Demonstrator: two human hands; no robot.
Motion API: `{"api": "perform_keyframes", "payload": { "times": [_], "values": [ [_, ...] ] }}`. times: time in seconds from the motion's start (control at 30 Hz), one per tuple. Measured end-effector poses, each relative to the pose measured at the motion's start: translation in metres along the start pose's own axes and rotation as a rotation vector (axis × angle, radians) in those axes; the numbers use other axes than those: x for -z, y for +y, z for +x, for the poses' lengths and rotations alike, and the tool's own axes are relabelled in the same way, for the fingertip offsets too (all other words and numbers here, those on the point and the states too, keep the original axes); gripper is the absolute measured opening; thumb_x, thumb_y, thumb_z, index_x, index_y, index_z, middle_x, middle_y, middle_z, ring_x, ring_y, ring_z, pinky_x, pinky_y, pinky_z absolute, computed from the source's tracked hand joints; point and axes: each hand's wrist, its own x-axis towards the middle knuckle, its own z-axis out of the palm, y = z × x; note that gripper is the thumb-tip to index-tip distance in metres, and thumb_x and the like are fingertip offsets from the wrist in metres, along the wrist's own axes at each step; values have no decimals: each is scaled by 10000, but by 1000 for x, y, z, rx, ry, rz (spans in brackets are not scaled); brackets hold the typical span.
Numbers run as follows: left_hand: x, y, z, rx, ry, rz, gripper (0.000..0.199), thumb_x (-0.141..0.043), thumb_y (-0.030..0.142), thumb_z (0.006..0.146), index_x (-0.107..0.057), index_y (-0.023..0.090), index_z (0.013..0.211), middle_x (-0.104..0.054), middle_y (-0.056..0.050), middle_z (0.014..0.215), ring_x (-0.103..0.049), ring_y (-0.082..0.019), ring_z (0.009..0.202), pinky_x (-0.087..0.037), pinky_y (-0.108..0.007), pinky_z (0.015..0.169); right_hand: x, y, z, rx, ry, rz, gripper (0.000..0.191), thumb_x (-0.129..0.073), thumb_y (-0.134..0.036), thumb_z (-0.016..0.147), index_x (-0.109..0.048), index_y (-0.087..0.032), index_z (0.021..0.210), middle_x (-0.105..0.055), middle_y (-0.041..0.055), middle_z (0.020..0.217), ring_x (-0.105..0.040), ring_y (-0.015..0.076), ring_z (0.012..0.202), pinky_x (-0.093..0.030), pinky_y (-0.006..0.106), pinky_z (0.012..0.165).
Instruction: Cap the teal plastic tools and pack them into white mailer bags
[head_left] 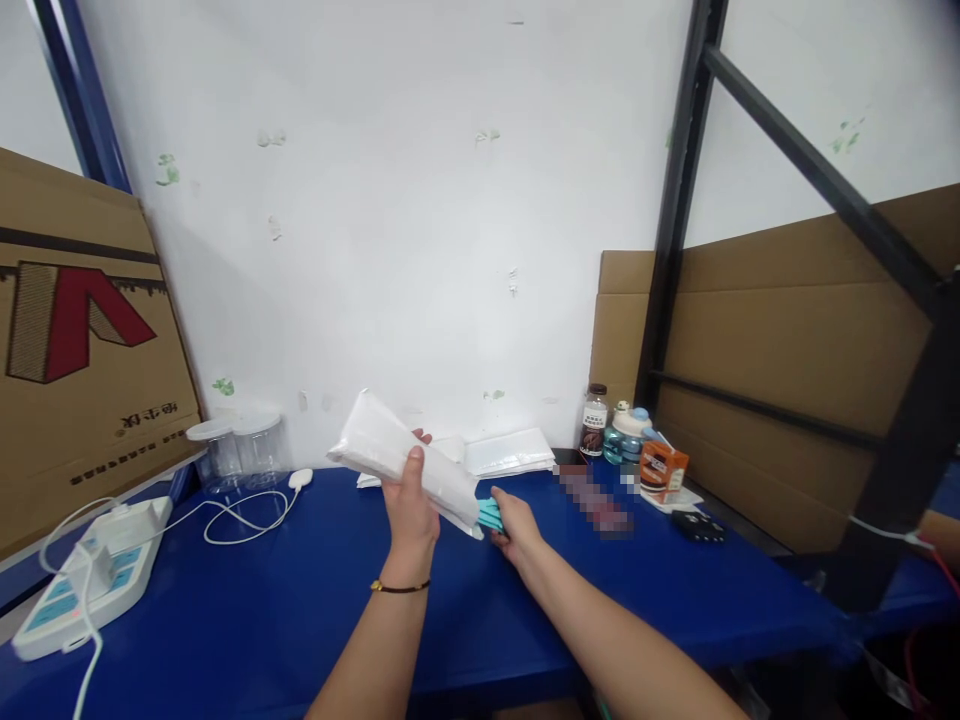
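Note:
My left hand (411, 500) is closed around a long white plastic pouch (375, 440), thumb on top, and holds it tilted above the table. From the pouch's lower right end stick out some teal layered pieces (490, 515), whose exact kind I cannot make out. My right hand (516, 528) pinches these teal pieces at the pouch's mouth; some of its fingers are hidden behind them. More flat white plastic packs (510, 452) lie on the table behind my hands, against the wall.
On the blue table (300, 620), a power strip (97, 570) with white cables and clear lidded containers (238, 450) stand left. A brown-labelled bottle (594, 420), a blue-topped bottle (628, 435), an orange box (663, 470) and a black object (698, 526) are right. Cardboard (75, 330) flanks the table.

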Motion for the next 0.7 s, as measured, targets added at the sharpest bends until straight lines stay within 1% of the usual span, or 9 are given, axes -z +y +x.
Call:
{"api": "perform_keyframes", "payload": {
  "times": [0.1, 0.17, 0.27, 0.33, 0.4, 0.53, 0.6, 0.67, 0.7],
  "values": [
    [17, 2, 14, -31, 124, -48, 336, -604, 360, 716, -602, 185, 1003, -609, -62, 1070, -550, -218, 1063, -439, -370, 906, 23, -7, 18, 110, 98, -139, 233, -471, -374, 814, -461, -192, 669, -413, -61, 423, -408, 92, 314, -230, 187, 302],
    [30, 3, 22, -34, 194, -60, 310, -577, 351, 730, -600, 179, 986, -600, -58, 1077, -551, -208, 1060, -439, -368, 919, 40, -12, 30, 187, 163, -258, 270, -464, -380, 808, -469, -191, 615, -419, -47, 424, -437, 110, 347, -262, 205, 337],
    [47, 4, 29, -25, 268, -68, 306, -550, 333, 744, -579, 180, 1007, -580, -52, 1103, -554, -192, 1051, -446, -360, 924, 62, -20, 45, 318, 248, -440, 314, -501, -343, 780, -455, -189, 510, -445, -15, 442, -503, 143, 478, -325, 223, 446],
    [56, 4, 31, -5, 300, -62, 331, -536, 336, 747, -564, 179, 1038, -575, -57, 1113, -551, -192, 1055, -450, -359, 922, 70, -22, 51, 391, 284, -540, 326, -518, -315, 770, -446, -190, 478, -481, 10, 481, -535, 170, 596, -349, 234, 536],
    [63, 2, 32, 17, 303, -56, 362, -511, 361, 754, -555, 170, 1058, -580, -66, 1110, -549, -200, 1060, -450, -358, 925, 71, -21, 53, 441, 299, -618, 322, -516, -318, 776, -456, -194, 486, -519, 32, 531, -546, 194, 685, -356, 249, 608],
    [80, -3, 40, 73, 282, -91, 412, -461, 410, 753, -548, 160, 1068, -607, -66, 1070, -573, -223, 1032, -461, -367, 916, 62, -13, 53, 491, 287, -714, 296, -499, -351, 802, -501, -201, 547, -578, 71, 656, -549, 225, 806, -360, 278, 695],
    [93, -8, 49, 116, 373, -31, 388, -481, 359, 728, -538, 154, 1052, -621, -64, 1011, -596, -229, 984, -488, -373, 880, 57, -8, 52, 510, 276, -736, 277, -508, -344, 804, -519, -200, 568, -595, 88, 760, -534, 232, 894, -363, 286, 743],
    [107, -12, 58, 179, 543, 107, 376, -533, 257, 676, -516, 141, 1033, -617, -69, 961, -609, -234, 940, -510, -386, 838, 55, -5, 52, 525, 262, -749, 264, -538, -335, 790, -527, -195, 566, -592, 96, 841, -500, 238, 978, -358, 294, 796],
    [115, -13, 63, 194, 607, 154, 402, -557, 212, 647, -498, 136, 1037, -607, -76, 960, -606, -246, 940, -510, -408, 828, 55, -4, 53, 528, 253, -754, 264, -551, -333, 782, -527, -192, 560, -588, 98, 858, -484, 242, 1006, -354, 300, 819]
  ]
}}
